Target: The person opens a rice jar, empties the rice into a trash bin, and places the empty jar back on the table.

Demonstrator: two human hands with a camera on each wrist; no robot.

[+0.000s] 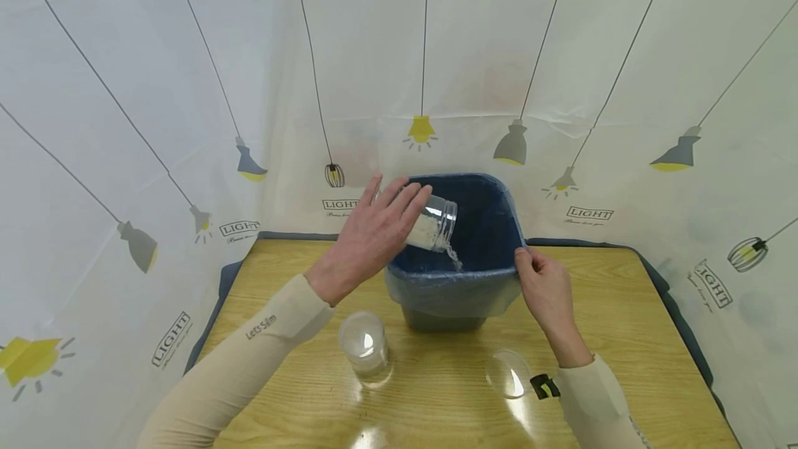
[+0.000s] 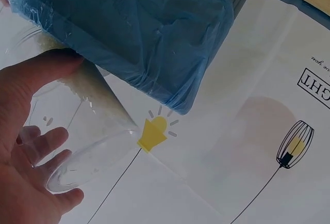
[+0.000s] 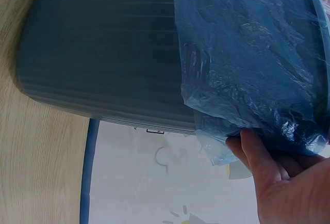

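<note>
The left hand grips a clear jar, its fingers curled over the jar's body and the thumb beneath, so the jar lies tipped with its open mouth pointing down and to the right, over the bin. Held at that slant, the white grains inside slide toward the mouth, and a thin stream falls from the lip into the bin's hollow. The left wrist view shows the same grip from below: the hand wraps the jar, and the grains are banked against its lower wall, running toward the bin's edge.

The bin stands on the desk near its far edge, lined with a blue bag whose top is folded out over the rim. The right hand pinches the bag at the bin's right near corner, fingers clamped on the film; this seems meant to keep the liner taut and the bin from shifting while the grains drop in. In the right wrist view the fingers press into the bunched edge of the bag, with the bin's dark wall beside it.

A second clear jar stands upright on the desk in front of the bin, just beside the left forearm, with a little white at its bottom. A clear round lid lies flat near the right wrist, well out of the pouring path.
</note>
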